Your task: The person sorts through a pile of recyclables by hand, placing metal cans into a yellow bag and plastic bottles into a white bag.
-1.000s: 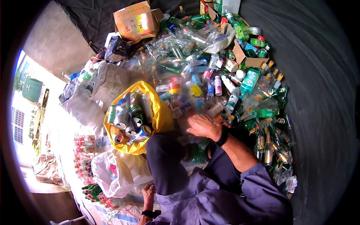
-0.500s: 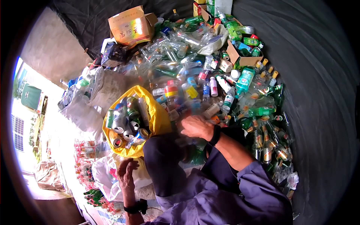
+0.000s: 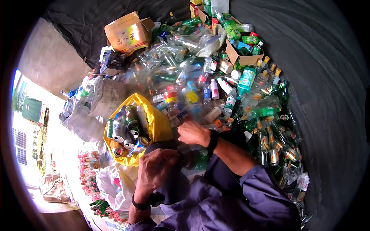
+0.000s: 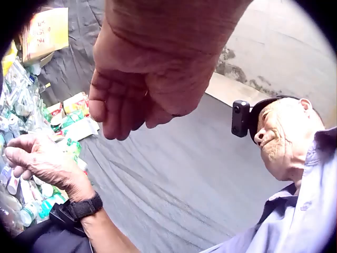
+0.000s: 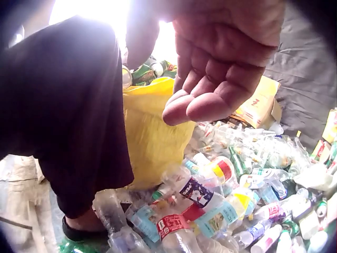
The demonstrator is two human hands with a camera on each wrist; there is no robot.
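Observation:
My left hand point(image 3: 154, 169) is raised over my knee, just below the yellow bag point(image 3: 160, 125). Its fingers curve loosely around nothing in the left wrist view. The right hand point(image 3: 194, 134) hovers near my knees at the front of the bottle heap, and its bent fingers point(image 5: 208, 105) hold nothing in the right wrist view. Several drink cans point(image 3: 118, 133) fill the open mouth of the yellow bag. Below the right hand lie a bottle with a red label point(image 5: 172, 224) and one with a dark blue label point(image 5: 197, 192).
A wide heap of plastic bottles point(image 3: 169, 57) spreads ahead. Glass bottles point(image 3: 273, 148) lie on the right, beside a dark sheet point(image 3: 323, 96). Cardboard boxes point(image 3: 127, 34) stand at the back. A white bag point(image 3: 115, 186) and bundled bottles point(image 3: 88, 159) are at left.
My left hand has risen from low beside my leg, moving up and right to the knee below the yellow bag. The right hand has drawn slightly left and down, nearer the left.

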